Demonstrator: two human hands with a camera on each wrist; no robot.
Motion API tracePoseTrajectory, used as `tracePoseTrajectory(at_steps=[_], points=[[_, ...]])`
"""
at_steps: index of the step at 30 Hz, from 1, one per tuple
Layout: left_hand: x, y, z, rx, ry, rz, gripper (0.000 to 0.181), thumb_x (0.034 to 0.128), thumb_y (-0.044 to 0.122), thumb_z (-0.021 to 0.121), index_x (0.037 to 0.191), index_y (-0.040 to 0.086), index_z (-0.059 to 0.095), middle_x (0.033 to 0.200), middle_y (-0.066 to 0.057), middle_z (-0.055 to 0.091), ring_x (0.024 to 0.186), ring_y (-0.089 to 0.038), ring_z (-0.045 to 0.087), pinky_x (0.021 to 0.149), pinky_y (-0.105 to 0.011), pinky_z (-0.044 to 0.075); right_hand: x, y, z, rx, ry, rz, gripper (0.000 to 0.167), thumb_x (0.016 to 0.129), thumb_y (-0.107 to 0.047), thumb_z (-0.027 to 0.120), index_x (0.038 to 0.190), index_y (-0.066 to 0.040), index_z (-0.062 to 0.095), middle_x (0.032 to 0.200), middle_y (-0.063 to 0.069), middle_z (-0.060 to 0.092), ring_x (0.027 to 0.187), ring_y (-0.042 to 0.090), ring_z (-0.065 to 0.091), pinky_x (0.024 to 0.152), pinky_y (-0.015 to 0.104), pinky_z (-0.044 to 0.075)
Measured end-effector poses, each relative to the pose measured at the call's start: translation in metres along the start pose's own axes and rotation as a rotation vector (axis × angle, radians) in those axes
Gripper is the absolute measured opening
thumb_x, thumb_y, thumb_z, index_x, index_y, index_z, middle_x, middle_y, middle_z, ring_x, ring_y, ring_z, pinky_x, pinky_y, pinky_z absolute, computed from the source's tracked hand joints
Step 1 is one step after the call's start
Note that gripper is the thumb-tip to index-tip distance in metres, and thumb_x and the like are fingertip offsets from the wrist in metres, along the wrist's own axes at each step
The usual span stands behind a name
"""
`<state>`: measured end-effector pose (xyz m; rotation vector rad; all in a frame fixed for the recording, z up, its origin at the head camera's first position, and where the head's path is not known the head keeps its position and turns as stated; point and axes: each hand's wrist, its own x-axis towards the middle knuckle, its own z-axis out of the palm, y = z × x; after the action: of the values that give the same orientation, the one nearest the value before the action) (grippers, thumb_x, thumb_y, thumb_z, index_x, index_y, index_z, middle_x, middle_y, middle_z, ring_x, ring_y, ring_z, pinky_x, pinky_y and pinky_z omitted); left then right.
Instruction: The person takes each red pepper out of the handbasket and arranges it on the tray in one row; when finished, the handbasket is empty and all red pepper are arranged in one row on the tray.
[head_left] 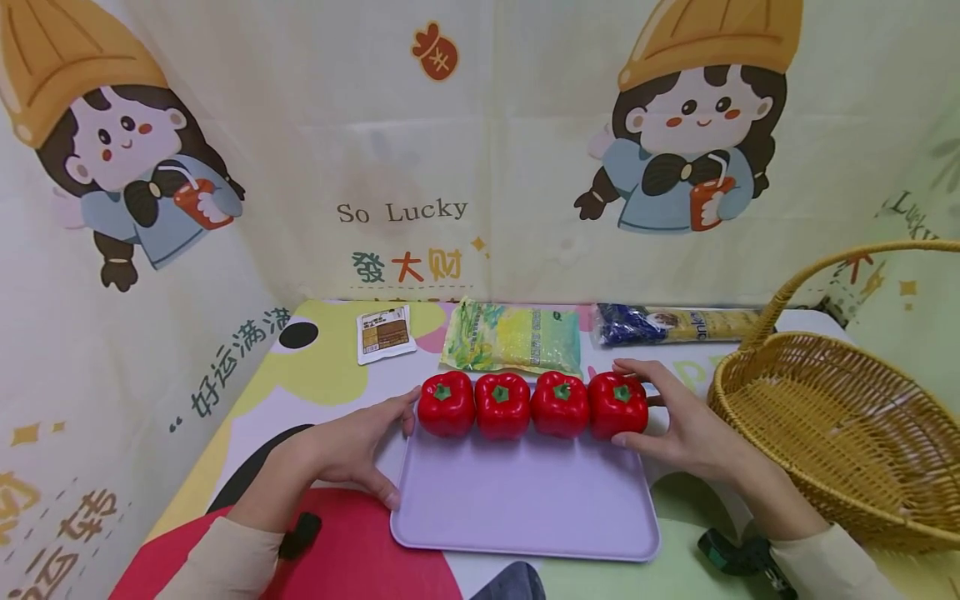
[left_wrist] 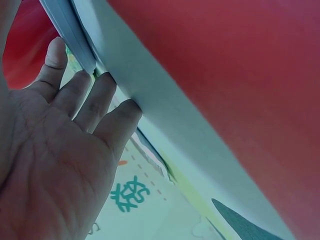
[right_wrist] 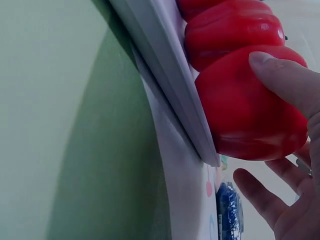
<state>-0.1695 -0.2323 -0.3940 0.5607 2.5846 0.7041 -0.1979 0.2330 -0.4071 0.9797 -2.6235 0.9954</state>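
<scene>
Several red bell peppers point(head_left: 503, 408) stand in a row, green stems up, along the far side of a lavender tray point(head_left: 525, 508). My right hand point(head_left: 690, 429) holds the rightmost bell pepper point(head_left: 618, 412), thumb on its near side and a finger at its far side. In the right wrist view the thumb lies against that pepper, while one finger sticks out apart from it. At the tray's left edge is my left hand point(head_left: 348, 446), its fingers spread beside the leftmost bell pepper point(head_left: 446, 412) and its thumb by the rim. The left palm looks bare in the left wrist view.
Behind the tray lie a small white-and-brown packet point(head_left: 385, 333), a green-yellow bag point(head_left: 517, 336) and a blue-and-yellow pack point(head_left: 667, 325). A wicker basket point(head_left: 795, 350) with a tall handle stands at the right. Printed cloth point(head_left: 525, 167) hangs around the table.
</scene>
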Motion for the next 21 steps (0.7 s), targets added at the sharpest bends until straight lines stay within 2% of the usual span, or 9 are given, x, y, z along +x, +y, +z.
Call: tracePoseTrajectory(at_steps=[1,3,4,9,14,18,21], points=[[0.001,0.0,0.0,0.005,0.0,0.005,0.106,0.0568,0.053,0.098,0.142,0.02,0.044,0.139,0.007,0.049,0.13,-0.018,0.043,0.109,-0.047,0.044,0.0,0.0,-0.001,-0.002,-0.008,0.001,0.098,0.077,-0.029,0.093,0.156,-0.022,0.036,0.145,0.004,0.052,0.128,0.017,0.053,0.092,0.038,0.059],[0.002,-0.001,-0.002,0.005,0.0,0.007,0.114,0.0565,0.053,0.098,0.148,0.018,0.04,0.129,0.008,0.052,0.129,-0.017,0.044,0.108,-0.047,0.044,0.001,0.0,-0.002,-0.003,-0.026,0.0,0.1,0.077,-0.031,0.093,0.158,-0.024,0.033,0.147,0.006,0.05,0.129,0.02,0.053,0.093,0.04,0.059],[0.003,-0.001,-0.002,0.002,0.0,0.006,0.112,0.0565,0.054,0.098,0.146,0.018,0.041,0.13,0.009,0.051,0.13,-0.018,0.043,0.109,-0.048,0.044,0.001,0.0,-0.002,-0.004,-0.034,-0.002,0.1,0.078,-0.032,0.092,0.158,-0.023,0.033,0.148,0.007,0.049,0.13,0.021,0.053,0.093,0.041,0.059],[0.002,-0.002,-0.004,-0.008,-0.004,-0.002,0.117,0.057,0.053,0.097,0.151,0.017,0.037,0.123,0.011,0.053,0.133,-0.018,0.042,0.112,-0.05,0.042,0.001,-0.001,-0.002,-0.004,-0.055,0.002,0.101,0.078,-0.037,0.091,0.159,-0.023,0.031,0.152,0.004,0.044,0.132,0.021,0.05,0.094,0.043,0.058],[-0.001,-0.002,-0.005,0.003,-0.006,-0.009,0.122,0.0576,0.054,0.097,0.155,0.016,0.034,0.138,0.004,0.051,0.137,-0.022,0.042,0.111,-0.051,0.044,0.003,-0.006,-0.004,-0.007,-0.056,0.003,0.101,0.079,-0.039,0.09,0.159,-0.026,0.031,0.154,0.004,0.042,0.135,0.024,0.048,0.096,0.051,0.056],[-0.003,-0.003,-0.009,0.018,0.001,-0.033,0.135,0.0578,0.053,0.097,0.163,0.015,0.022,0.149,-0.003,0.048,0.144,-0.027,0.039,0.115,-0.054,0.04,0.011,-0.011,-0.01,-0.025,-0.049,0.014,0.098,0.081,-0.039,0.089,0.159,-0.029,0.03,0.156,0.002,0.041,0.138,0.024,0.044,0.098,0.056,0.054],[-0.003,-0.002,-0.011,0.005,0.002,-0.03,0.131,0.0606,0.052,0.096,0.16,0.013,0.021,0.156,-0.007,0.041,0.146,-0.03,0.037,0.116,-0.055,0.039,0.016,-0.013,-0.015,-0.034,-0.049,0.019,0.099,0.081,-0.037,0.089,0.16,-0.03,0.03,0.158,0.002,0.039,0.14,0.026,0.042,0.099,0.059,0.052]])
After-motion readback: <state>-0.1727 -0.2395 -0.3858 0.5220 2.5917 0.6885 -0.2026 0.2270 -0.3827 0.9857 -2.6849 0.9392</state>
